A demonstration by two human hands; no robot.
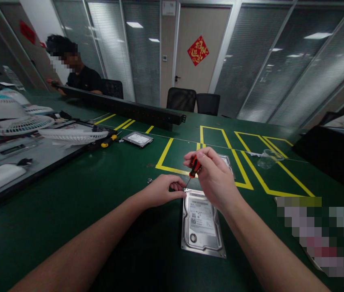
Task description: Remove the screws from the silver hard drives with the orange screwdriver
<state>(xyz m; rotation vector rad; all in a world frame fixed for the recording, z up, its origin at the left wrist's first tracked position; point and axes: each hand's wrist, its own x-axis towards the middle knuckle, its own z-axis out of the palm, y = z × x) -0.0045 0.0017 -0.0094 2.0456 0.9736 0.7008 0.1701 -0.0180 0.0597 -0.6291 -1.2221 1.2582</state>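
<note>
One hard drive [204, 223] is laid flat, well short of the far edge of the table [123, 170]; at the drive's far-left corner the screwdriver [194, 167], gripped by the right hand's [216, 178] closed fingers, is seemingly steadied by the half-curled left hand [160, 190], whose hold cannot be told.

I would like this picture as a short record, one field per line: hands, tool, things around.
Right hand: holds a red screwdriver
Left hand: fingers at the far left corner of the hard drive
Screwdriver tip: at that same corner
Drive position: flat on green table, label up
Left side: second drive, yellow screwdriver, white fan parts
Right side: clear plastic cup
Other person: across the table, far left
</note>
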